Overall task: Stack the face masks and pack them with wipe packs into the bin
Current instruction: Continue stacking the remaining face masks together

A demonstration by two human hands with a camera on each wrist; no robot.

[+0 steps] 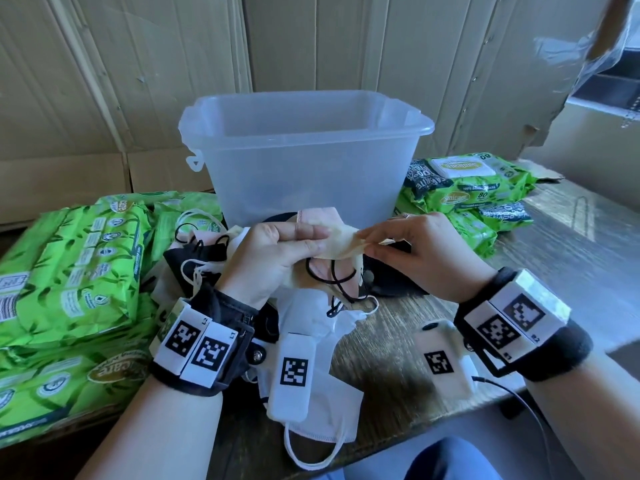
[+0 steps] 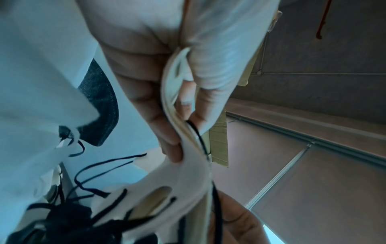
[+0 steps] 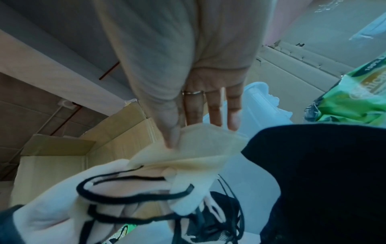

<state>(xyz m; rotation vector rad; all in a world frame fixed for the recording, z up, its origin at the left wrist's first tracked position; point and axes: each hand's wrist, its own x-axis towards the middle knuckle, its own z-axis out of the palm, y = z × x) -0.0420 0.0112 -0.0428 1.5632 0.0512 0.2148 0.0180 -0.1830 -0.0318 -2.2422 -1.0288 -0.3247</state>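
Both hands hold a cream face mask (image 1: 341, 245) just in front of the clear plastic bin (image 1: 304, 157). My left hand (image 1: 273, 254) grips a small bundle of masks, cream and pink with black ear loops (image 1: 329, 277). My right hand (image 1: 412, 251) pinches the cream mask's (image 3: 194, 148) right end between thumb and fingers. In the left wrist view the thumb and fingers (image 2: 154, 115) clamp the folded cream mask (image 2: 188, 148). More masks, white (image 1: 318, 420) and black (image 1: 194, 258), lie loose on the table below. The bin looks empty.
Green wipe packs are piled at the left (image 1: 69, 258) and stacked at the right (image 1: 464, 188) of the bin. Cardboard sheets (image 1: 311, 39) line the wall behind. The wooden table (image 1: 561, 244) runs to the right. A cable (image 1: 519, 400) trails from the right wrist.
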